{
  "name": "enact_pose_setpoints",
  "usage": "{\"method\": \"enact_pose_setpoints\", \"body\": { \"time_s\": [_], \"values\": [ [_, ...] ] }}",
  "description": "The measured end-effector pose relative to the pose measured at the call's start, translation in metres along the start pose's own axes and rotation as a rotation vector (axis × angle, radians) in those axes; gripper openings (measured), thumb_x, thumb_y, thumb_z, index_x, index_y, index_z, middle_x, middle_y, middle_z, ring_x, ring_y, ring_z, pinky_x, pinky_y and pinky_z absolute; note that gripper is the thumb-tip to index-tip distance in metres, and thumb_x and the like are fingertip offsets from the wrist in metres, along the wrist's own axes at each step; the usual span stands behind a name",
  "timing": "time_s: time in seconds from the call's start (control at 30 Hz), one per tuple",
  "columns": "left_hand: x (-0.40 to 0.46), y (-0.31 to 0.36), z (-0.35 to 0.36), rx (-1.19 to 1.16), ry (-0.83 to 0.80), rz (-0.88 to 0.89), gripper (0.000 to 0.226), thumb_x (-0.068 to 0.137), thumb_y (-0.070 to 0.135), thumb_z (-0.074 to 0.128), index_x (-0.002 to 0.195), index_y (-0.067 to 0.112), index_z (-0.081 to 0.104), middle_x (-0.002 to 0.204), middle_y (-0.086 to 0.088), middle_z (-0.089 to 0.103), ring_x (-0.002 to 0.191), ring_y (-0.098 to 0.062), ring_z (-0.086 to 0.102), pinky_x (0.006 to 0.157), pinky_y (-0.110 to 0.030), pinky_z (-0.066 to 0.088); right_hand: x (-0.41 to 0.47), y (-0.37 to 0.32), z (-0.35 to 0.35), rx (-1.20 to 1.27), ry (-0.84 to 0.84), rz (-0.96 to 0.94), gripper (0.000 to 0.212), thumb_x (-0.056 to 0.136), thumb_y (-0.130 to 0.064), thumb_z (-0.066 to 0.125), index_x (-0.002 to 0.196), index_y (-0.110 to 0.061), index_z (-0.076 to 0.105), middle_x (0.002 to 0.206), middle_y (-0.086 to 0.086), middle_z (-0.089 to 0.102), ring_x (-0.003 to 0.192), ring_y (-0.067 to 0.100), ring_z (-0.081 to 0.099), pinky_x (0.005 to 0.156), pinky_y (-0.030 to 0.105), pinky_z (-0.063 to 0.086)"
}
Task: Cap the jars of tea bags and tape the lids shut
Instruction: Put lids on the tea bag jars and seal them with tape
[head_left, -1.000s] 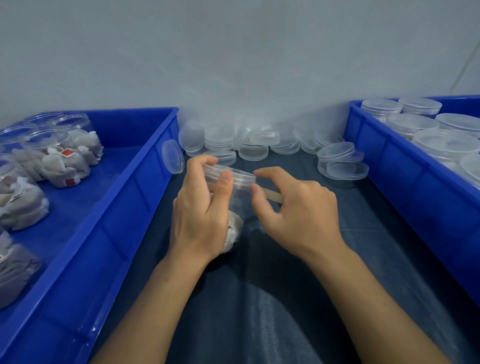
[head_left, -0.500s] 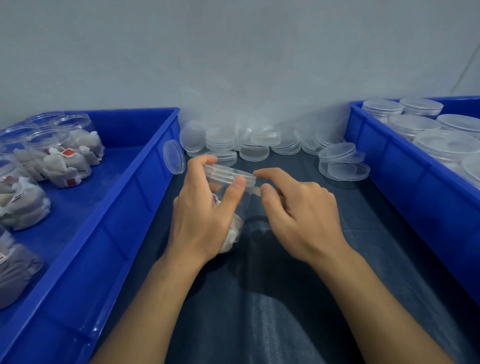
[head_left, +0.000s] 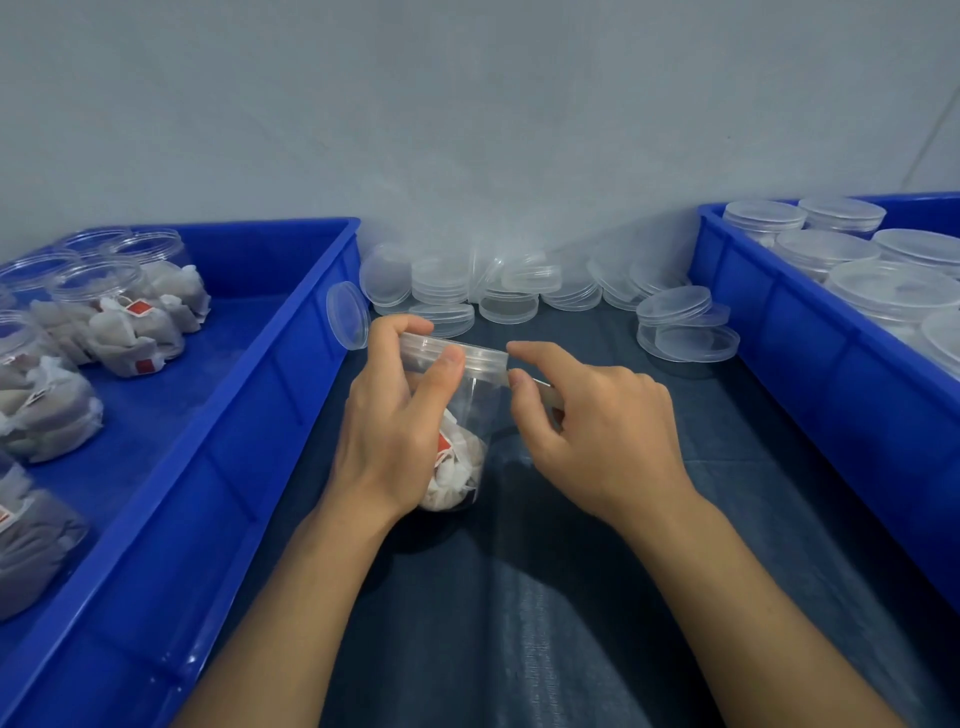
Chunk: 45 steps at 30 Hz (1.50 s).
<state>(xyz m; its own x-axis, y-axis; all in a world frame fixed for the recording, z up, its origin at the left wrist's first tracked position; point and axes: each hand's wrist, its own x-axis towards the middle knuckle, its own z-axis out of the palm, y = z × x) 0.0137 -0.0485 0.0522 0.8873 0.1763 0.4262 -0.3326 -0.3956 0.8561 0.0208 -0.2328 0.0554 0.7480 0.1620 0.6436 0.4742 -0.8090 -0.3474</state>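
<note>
Jar (head_left: 457, 426) of tea bags (head_left: 454, 470) is standing near upright on the dark counter (head_left: 519, 597), its long axis vertical and leaning slightly away from the person, clear lid (head_left: 457, 349) already sitting on its mouth. Left hand (head_left: 395, 415) is wrapping the jar's left side: fingers curling over the far lid rim, thumb pressing the near rim.

Right hand (head_left: 597, 426) is sitting just right of the jar. Its thumb and forefinger are pinching a pale strip, probably tape (head_left: 540, 387), whose free end is meeting the lid's right edge. So the lid seam is lying directly left of the right grip, and this hand is the nearer one for the strip.

Judgement: the wrap needs to be running around the seam, across the jar's axis.

Further out, loose lids (head_left: 498, 301) are lying beyond both hands; blue bins (head_left: 270, 395) are flanking them.
</note>
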Motion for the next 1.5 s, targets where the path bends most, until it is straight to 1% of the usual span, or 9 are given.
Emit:
{"method": "enact_pose_setpoints", "body": {
  "time_s": [0.33,0.53,0.67,0.73,0.83,1.0,1.17,1.33,1.5],
  "values": [
    [0.001,0.001,-0.002,-0.042,-0.048,-0.030,0.037,0.090,0.063,0.053,0.117,0.038,0.056,0.101,0.008,0.071,0.094,-0.021,0.072,0.086,-0.052,0.057,-0.001,0.000,0.001,-0.002,0.097,-0.042,0.030,0.099,-0.045,0.055,0.120,-0.035,0.074,0.060,-0.007,0.064,0.059,0.031,0.064,0.054,0.034,0.047],
    [0.002,0.002,-0.004,-0.057,-0.091,-0.063,0.047,0.086,0.070,0.057,0.124,0.043,0.050,0.107,0.011,0.070,0.101,-0.019,0.072,0.093,-0.056,0.056,-0.001,0.000,0.004,0.016,0.107,-0.020,0.030,0.099,-0.047,0.053,0.118,-0.036,0.073,0.058,-0.007,0.062,0.059,0.031,0.064,0.056,0.036,0.048],
    [0.000,0.003,0.000,0.120,-0.062,-0.036,0.072,0.075,0.083,0.063,0.130,0.051,0.031,0.124,0.018,0.056,0.110,-0.003,0.063,0.087,-0.029,0.054,-0.001,0.001,0.005,0.027,0.129,-0.023,0.026,0.099,-0.042,0.056,0.116,-0.033,0.074,0.061,-0.008,0.066,0.060,0.031,0.065,0.055,0.034,0.045],
    [-0.002,0.007,0.002,0.254,0.010,-0.001,0.072,0.072,0.087,0.060,0.129,0.050,0.035,0.123,0.020,0.049,0.108,0.003,0.057,0.080,-0.019,0.046,-0.001,0.000,0.006,0.026,0.143,-0.037,0.025,0.099,-0.041,0.057,0.115,-0.032,0.074,0.063,-0.007,0.068,0.060,0.030,0.065,0.053,0.033,0.045],
    [-0.006,0.011,0.005,0.379,0.098,0.036,0.068,0.078,0.085,0.054,0.131,0.042,0.046,0.120,0.017,0.059,0.100,-0.003,0.061,0.081,-0.028,0.049,-0.001,-0.004,0.006,0.036,0.156,-0.042,0.025,0.099,-0.041,0.058,0.114,-0.030,0.075,0.065,-0.006,0.070,0.061,0.032,0.066,0.052,0.036,0.049],
    [-0.011,0.019,0.014,0.412,0.072,-0.011,0.070,0.083,0.081,0.046,0.142,0.045,0.036,0.129,0.014,0.063,0.113,-0.019,0.064,0.096,-0.051,0.053,-0.002,-0.007,0.003,0.067,0.142,-0.021,0.025,0.101,-0.040,0.056,0.110,-0.027,0.075,0.066,-0.005,0.070,0.062,0.031,0.067,0.054,0.041,0.051],
    [-0.009,0.017,0.012,0.401,0.065,-0.035,0.070,0.085,0.083,0.052,0.142,0.045,0.036,0.123,0.011,0.064,0.107,-0.018,0.064,0.093,-0.049,0.052,-0.002,-0.004,-0.005,0.171,-0.003,0.000,0.048,0.100,-0.039,0.033,0.126,-0.027,0.071,0.064,-0.010,0.062,0.064,0.023,0.063,0.062,0.042,0.049],
    [-0.005,0.013,0.007,0.352,0.067,-0.072,0.077,0.071,0.091,0.061,0.133,0.051,0.038,0.114,0.015,0.067,0.097,0.000,0.062,0.084,-0.041,0.053,0.000,0.004,-0.007,0.456,-0.080,0.069,0.038,0.099,-0.029,0.047,0.127,-0.034,0.072,0.054,-0.009,0.047,0.055,0.017,0.047,0.059,0.025,0.035],
    [-0.004,0.012,0.005,0.318,0.073,-0.082,0.071,0.074,0.089,0.059,0.131,0.051,0.039,0.108,0.014,0.069,0.091,0.003,0.065,0.090,-0.046,0.057,0.000,0.007,-0.007,0.386,-0.103,0.056,0.032,0.103,-0.041,0.048,0.126,-0.037,0.070,0.051,-0.008,0.045,0.054,0.016,0.048,0.059,0.031,0.035]
  ]
}}
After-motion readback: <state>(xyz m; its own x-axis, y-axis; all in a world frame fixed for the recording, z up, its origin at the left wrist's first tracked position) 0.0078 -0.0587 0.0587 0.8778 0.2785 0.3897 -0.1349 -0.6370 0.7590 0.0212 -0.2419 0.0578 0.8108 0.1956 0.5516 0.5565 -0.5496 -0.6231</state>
